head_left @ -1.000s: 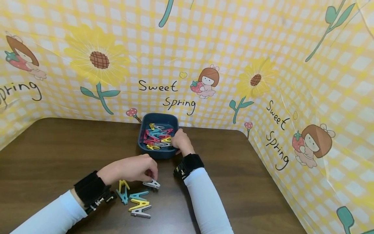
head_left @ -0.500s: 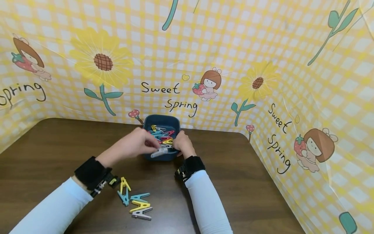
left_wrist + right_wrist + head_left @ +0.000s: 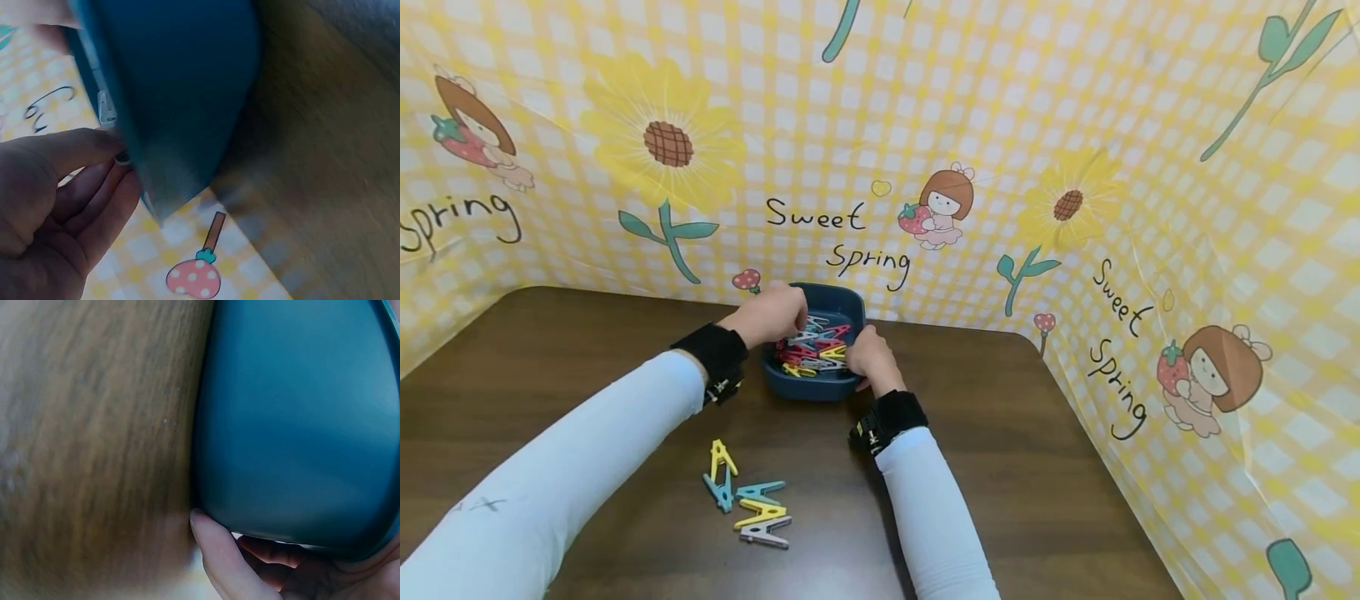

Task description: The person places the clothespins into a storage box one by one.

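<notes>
Reaching over the far left rim of the dark blue tub (image 3: 808, 387), your left hand (image 3: 771, 312) curls its fingers (image 3: 75, 150) round a pale grey clothespin (image 3: 107, 112) at the tub's edge, though the grip is partly hidden in the left wrist view. Your right hand (image 3: 868, 358) grips the tub's near right corner, thumb (image 3: 219, 556) pressed against its outer wall. The tub sits at the back of the brown table (image 3: 1037, 467), close against the yellow checked backdrop (image 3: 925, 100), and holds a heap of coloured clothespins (image 3: 812, 350). A small cluster of loose clothespins (image 3: 748, 500), yellow, teal and grey, lies on the table nearer you, well apart from both hands.
</notes>
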`<state>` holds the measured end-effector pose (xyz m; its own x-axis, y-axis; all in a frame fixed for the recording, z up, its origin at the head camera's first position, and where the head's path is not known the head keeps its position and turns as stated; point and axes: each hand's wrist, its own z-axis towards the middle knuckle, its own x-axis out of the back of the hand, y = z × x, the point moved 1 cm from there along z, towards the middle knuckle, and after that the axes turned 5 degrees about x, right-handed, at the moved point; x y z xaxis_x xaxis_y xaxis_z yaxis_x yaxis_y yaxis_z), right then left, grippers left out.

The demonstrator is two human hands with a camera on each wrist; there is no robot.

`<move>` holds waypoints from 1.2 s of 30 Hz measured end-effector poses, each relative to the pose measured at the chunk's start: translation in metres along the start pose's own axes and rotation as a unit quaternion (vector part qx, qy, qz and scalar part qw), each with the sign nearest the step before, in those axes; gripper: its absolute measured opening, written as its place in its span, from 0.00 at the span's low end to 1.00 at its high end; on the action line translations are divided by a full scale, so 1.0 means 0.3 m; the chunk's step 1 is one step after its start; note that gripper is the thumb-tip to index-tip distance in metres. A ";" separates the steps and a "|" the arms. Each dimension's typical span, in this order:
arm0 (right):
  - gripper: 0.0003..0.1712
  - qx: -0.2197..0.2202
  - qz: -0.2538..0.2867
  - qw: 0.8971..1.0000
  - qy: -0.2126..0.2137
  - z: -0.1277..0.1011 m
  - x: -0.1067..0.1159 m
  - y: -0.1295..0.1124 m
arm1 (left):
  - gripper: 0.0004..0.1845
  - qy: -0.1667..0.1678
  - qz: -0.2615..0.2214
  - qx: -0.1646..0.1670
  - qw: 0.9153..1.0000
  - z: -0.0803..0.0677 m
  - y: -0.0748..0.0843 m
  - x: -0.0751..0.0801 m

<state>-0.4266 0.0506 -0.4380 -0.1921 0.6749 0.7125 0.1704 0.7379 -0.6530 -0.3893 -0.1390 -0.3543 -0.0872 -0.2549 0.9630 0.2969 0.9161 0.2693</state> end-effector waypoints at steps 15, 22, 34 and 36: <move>0.37 -0.011 -0.024 1.000 -0.011 -0.064 0.027 -0.043 | 0.04 0.000 0.054 0.010 0.998 0.053 0.041 -0.055; 0.38 0.006 -0.014 1.000 -0.010 -0.053 0.031 -0.038 | 0.09 0.021 0.025 0.007 0.999 0.050 0.022 -0.039; 0.39 -0.013 -0.004 1.000 -0.019 0.062 -0.004 0.002 | 0.05 0.012 0.011 -0.012 1.000 0.066 0.023 -0.077; 0.38 -0.017 0.007 1.000 -0.016 0.054 0.001 0.001 | 0.07 0.011 0.007 -0.008 1.000 0.066 0.023 -0.073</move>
<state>-0.4423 0.0509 -0.4421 -0.2210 0.6852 0.6940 0.2054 0.7283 -0.6537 -0.4042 -0.1210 -0.3736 -0.0613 -0.2496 0.9664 0.3137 0.9143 0.2561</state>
